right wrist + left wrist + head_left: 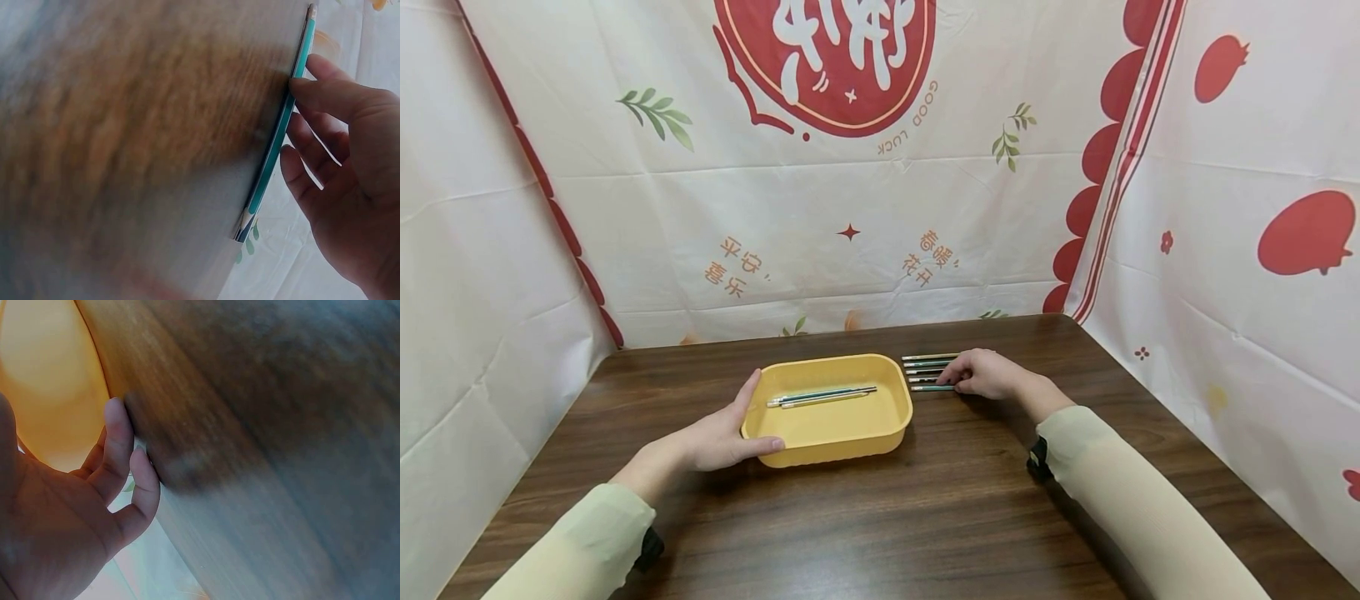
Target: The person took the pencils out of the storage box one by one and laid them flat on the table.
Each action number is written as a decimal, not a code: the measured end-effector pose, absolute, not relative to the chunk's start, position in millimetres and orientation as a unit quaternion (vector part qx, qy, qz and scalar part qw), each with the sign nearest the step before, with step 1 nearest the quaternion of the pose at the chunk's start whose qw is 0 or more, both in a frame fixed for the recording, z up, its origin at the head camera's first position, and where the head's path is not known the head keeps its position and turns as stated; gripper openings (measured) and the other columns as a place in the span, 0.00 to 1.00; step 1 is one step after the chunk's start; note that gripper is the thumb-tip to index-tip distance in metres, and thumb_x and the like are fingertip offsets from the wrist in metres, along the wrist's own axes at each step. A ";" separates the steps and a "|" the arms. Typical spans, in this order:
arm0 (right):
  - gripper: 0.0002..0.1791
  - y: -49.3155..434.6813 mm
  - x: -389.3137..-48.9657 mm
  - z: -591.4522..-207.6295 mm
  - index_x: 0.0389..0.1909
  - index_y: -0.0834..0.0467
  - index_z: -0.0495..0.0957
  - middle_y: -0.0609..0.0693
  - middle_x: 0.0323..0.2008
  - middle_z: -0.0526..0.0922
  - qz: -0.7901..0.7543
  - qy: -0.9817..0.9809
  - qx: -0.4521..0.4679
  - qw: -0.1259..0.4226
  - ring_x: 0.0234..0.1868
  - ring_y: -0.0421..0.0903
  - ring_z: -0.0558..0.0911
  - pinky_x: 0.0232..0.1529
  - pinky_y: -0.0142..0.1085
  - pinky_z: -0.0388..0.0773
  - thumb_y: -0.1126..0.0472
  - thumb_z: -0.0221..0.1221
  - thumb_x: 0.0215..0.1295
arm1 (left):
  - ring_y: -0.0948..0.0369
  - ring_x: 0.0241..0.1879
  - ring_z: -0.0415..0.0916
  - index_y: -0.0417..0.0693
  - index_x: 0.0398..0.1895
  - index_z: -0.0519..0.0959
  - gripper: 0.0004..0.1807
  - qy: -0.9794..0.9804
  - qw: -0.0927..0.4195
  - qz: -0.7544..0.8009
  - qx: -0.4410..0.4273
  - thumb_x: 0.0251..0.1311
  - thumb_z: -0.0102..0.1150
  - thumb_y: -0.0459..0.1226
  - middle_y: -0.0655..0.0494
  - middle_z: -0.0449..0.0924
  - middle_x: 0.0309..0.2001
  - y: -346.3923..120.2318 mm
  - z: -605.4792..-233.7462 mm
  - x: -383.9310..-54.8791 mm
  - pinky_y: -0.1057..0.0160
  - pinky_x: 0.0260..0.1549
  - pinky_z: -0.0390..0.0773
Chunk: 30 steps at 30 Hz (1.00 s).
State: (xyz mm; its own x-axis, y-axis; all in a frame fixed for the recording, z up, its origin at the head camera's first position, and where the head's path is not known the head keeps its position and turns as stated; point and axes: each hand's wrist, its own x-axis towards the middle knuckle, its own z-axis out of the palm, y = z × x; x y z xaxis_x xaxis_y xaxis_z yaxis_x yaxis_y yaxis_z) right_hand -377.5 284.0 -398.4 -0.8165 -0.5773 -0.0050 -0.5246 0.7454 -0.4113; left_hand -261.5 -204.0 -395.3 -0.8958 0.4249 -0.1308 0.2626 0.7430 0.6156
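Observation:
A yellow plastic box (842,451) stands on the table, with a few pencils (823,400) lying inside it. My left hand (718,435) grips the box's left end, thumb at the front corner and fingers along the outer left wall. In the left wrist view, the fingers of the left hand (75,506) bend beside the yellow wall. To the right of the box, several pencils (917,372) lie in a row. My right hand (988,373) is over their right ends. In the right wrist view, its thumb and index finger pinch a green pencil (270,156), the nearest of the row.
The dark wooden table (850,525) carries the box and the pencils. A printed white cloth (820,200) hangs behind the table's back edge, and more cloth (1240,308) hangs along the right side.

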 end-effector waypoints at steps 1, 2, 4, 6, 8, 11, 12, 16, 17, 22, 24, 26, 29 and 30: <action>0.17 284.2 -377.3 -398.3 0.54 0.48 0.93 0.48 0.46 0.89 -0.202 0.932 -0.295 0.065 0.46 0.43 0.81 0.50 0.41 0.82 0.71 0.66 0.74 | 0.33 0.82 0.61 0.49 0.90 0.22 0.74 0.924 0.134 0.306 0.186 0.68 0.69 0.65 0.24 0.48 0.86 -204.0 -395.4 -261.4 0.31 0.78 0.61; 0.17 284.2 -377.1 -398.2 0.54 0.48 0.93 0.48 0.46 0.89 -0.206 0.932 -0.291 0.065 0.46 0.43 0.82 0.50 0.41 0.82 0.71 0.66 0.74 | 0.33 0.82 0.61 0.49 0.90 0.22 0.74 0.924 0.135 0.306 0.185 0.68 0.69 0.65 0.24 0.48 0.86 -204.0 -395.6 -261.3 0.31 0.78 0.61; 0.17 284.2 -376.9 -397.6 0.54 0.49 0.93 0.48 0.46 0.89 -0.211 0.931 -0.293 0.061 0.46 0.43 0.82 0.50 0.41 0.82 0.71 0.66 0.73 | 0.33 0.82 0.60 0.49 0.90 0.22 0.74 0.924 0.137 0.306 0.184 0.68 0.69 0.66 0.24 0.47 0.86 -203.9 -395.7 -261.1 0.31 0.78 0.61; 0.17 283.5 -376.5 -396.8 0.54 0.49 0.93 0.48 0.45 0.88 -0.219 0.928 -0.296 0.056 0.46 0.43 0.81 0.50 0.40 0.81 0.71 0.66 0.73 | 0.33 0.82 0.60 0.49 0.90 0.22 0.74 0.923 0.138 0.308 0.183 0.68 0.69 0.66 0.24 0.47 0.86 -204.0 -395.6 -261.1 0.31 0.79 0.61; 0.17 281.7 -375.6 -395.0 0.54 0.50 0.93 0.48 0.45 0.89 -0.227 0.924 -0.305 0.049 0.46 0.43 0.81 0.50 0.39 0.81 0.70 0.67 0.73 | 0.33 0.82 0.59 0.49 0.90 0.22 0.74 0.923 0.139 0.309 0.182 0.68 0.69 0.66 0.24 0.46 0.86 -204.2 -395.5 -261.3 0.31 0.79 0.61; 0.15 276.5 -371.4 -390.1 0.54 0.51 0.92 0.47 0.48 0.90 -0.244 0.918 -0.309 0.041 0.48 0.43 0.83 0.52 0.39 0.81 0.69 0.67 0.74 | 0.34 0.82 0.60 0.49 0.90 0.22 0.74 0.924 0.139 0.307 0.182 0.68 0.69 0.66 0.25 0.46 0.86 -204.7 -395.1 -261.6 0.31 0.78 0.61; 0.15 273.9 -369.4 -387.6 0.55 0.50 0.92 0.47 0.49 0.90 -0.250 0.917 -0.309 0.039 0.50 0.43 0.83 0.53 0.40 0.81 0.68 0.67 0.74 | 0.34 0.82 0.60 0.49 0.90 0.21 0.74 0.924 0.139 0.306 0.182 0.68 0.69 0.66 0.25 0.46 0.86 -204.9 -395.0 -261.7 0.31 0.78 0.62; 0.14 260.1 -360.5 -377.3 0.58 0.52 0.90 0.52 0.56 0.91 -0.285 0.907 -0.309 0.038 0.52 0.45 0.84 0.53 0.41 0.81 0.63 0.67 0.76 | 0.34 0.82 0.60 0.49 0.90 0.21 0.74 0.924 0.139 0.307 0.182 0.68 0.68 0.66 0.25 0.47 0.86 -205.2 -394.3 -262.2 0.32 0.78 0.62; 0.14 256.1 -358.2 -374.6 0.59 0.53 0.90 0.53 0.57 0.91 -0.294 0.903 -0.310 0.039 0.52 0.45 0.84 0.53 0.41 0.81 0.62 0.67 0.76 | 0.34 0.82 0.61 0.49 0.90 0.21 0.74 0.924 0.139 0.307 0.182 0.68 0.69 0.66 0.25 0.47 0.86 -205.2 -394.2 -262.3 0.32 0.78 0.62; 0.16 234.6 -349.0 -362.6 0.62 0.53 0.88 0.55 0.55 0.91 -0.325 0.887 -0.327 0.036 0.48 0.45 0.84 0.47 0.38 0.82 0.60 0.67 0.77 | 0.34 0.82 0.61 0.49 0.90 0.22 0.74 0.923 0.138 0.310 0.181 0.68 0.69 0.66 0.25 0.47 0.86 -204.9 -393.7 -262.8 0.32 0.78 0.62; 0.16 224.4 -346.0 -359.4 0.62 0.53 0.88 0.52 0.52 0.92 -0.336 0.880 -0.335 0.035 0.46 0.45 0.84 0.45 0.37 0.82 0.60 0.67 0.77 | 0.34 0.82 0.60 0.49 0.90 0.22 0.74 0.923 0.139 0.311 0.180 0.68 0.69 0.66 0.25 0.47 0.86 -205.0 -393.8 -263.0 0.32 0.78 0.62; 0.16 213.7 -343.5 -357.4 0.62 0.55 0.88 0.51 0.50 0.91 -0.344 0.874 -0.341 0.036 0.44 0.46 0.83 0.43 0.36 0.81 0.61 0.67 0.77 | 0.34 0.82 0.60 0.50 0.90 0.21 0.74 0.923 0.140 0.311 0.180 0.68 0.69 0.66 0.25 0.46 0.87 -205.3 -394.1 -263.3 0.32 0.79 0.61; 0.17 197.5 -342.4 -357.2 0.62 0.57 0.87 0.50 0.48 0.90 -0.350 0.868 -0.351 0.039 0.43 0.46 0.83 0.42 0.35 0.81 0.62 0.67 0.76 | 0.34 0.82 0.60 0.50 0.90 0.21 0.74 0.923 0.139 0.310 0.181 0.68 0.68 0.67 0.25 0.46 0.87 -205.7 -394.7 -263.3 0.32 0.79 0.61; 0.17 192.5 -342.5 -357.5 0.62 0.57 0.87 0.50 0.48 0.90 -0.348 0.867 -0.355 0.039 0.43 0.46 0.83 0.42 0.36 0.81 0.62 0.67 0.76 | 0.34 0.83 0.59 0.50 0.90 0.21 0.74 0.923 0.139 0.311 0.181 0.68 0.68 0.67 0.25 0.46 0.87 -205.7 -395.0 -263.4 0.31 0.79 0.61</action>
